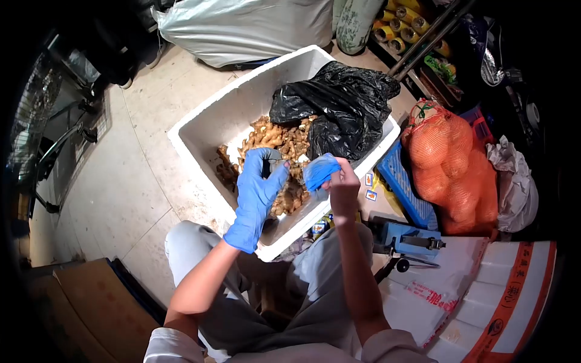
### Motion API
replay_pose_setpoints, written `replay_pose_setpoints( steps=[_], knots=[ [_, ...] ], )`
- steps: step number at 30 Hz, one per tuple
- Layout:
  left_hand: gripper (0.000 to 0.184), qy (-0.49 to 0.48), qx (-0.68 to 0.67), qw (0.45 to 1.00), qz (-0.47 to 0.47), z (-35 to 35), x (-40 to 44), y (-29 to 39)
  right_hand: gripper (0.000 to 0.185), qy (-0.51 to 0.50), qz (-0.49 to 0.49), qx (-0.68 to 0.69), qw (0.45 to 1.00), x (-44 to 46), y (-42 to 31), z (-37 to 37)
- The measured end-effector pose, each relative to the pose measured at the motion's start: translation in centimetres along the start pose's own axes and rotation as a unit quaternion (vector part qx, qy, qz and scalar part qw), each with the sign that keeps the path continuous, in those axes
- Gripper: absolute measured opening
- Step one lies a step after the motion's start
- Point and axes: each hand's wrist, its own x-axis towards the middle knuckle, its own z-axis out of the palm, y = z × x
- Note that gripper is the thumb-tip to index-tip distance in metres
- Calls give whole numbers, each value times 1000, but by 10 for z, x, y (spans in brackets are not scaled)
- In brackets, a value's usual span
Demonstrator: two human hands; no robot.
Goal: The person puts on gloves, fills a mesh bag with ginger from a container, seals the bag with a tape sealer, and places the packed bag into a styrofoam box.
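Note:
My left hand (260,184) wears a blue glove and is over the ginger in the white foam box (206,118). Its thumb stands apart from the other fingers, and a small dark patch between them is too unclear to name. Bare of any glove, my right hand (344,189) pinches a crumpled blue glove (321,171) above the box's right side. Pieces of ginger (266,134) lie on the box's bottom, partly hidden by my hands. A black plastic bag (339,103) is draped over the far right part of the box.
Right of the box are a blue crate (408,187) and orange net bags (445,163) of round produce. A blue tool (411,239) sits near white cartons (448,290) at lower right. A silvery sack (248,30) lies beyond the box; cardboard (103,302) is at lower left.

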Motion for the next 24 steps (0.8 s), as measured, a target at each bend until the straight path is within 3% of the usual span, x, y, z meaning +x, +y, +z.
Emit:
replay_pose_setpoints(
  steps=[2, 4, 5, 8, 10, 11, 12, 15, 17, 18, 20, 24],
  knots=[
    [21, -53, 37, 996, 64, -7, 6, 17, 19, -27, -68, 70, 995, -4, 1, -1],
    [23, -113, 38, 990, 70, 0, -1, 30, 17, -37, -18, 71, 997, -4, -1, -3],
    [27, -127, 109, 974, 154, 5, -1, 28, 13, -34, 14, 107, 994, -4, -7, 1],
    [21, -102, 233, 945, 205, 23, -14, 17, 5, -65, -9, 164, 984, -12, -18, -4],
    [17, -175, 90, 980, 27, 28, -12, 15, 3, -94, -19, 160, 983, -16, -19, -11],
    [16, -177, -75, 979, -65, 25, -19, 46, 4, -108, -20, 195, 975, -17, -21, -14],
    [14, -199, -147, 963, -106, 19, -22, 70, 5, -123, -21, 231, 965, -18, -24, -16],
    [14, -226, -131, 962, -82, 2, -26, 81, 10, -191, 60, 344, 918, -16, -34, -24],
    [16, -247, -261, 913, -195, -1, -26, 82, 11, -195, 76, 344, 915, -15, -36, -25],
    [22, -235, -277, 909, -204, -3, -28, 84, 10, -189, 65, 341, 918, -17, -37, -25],
    [25, -201, -191, 946, -169, 5, -24, 78, 7, -182, 47, 337, 923, -20, -37, -25],
    [19, -271, -70, 952, -122, 12, -25, 68, 5, -152, 102, 251, 951, -25, -41, -32]
  ],
)
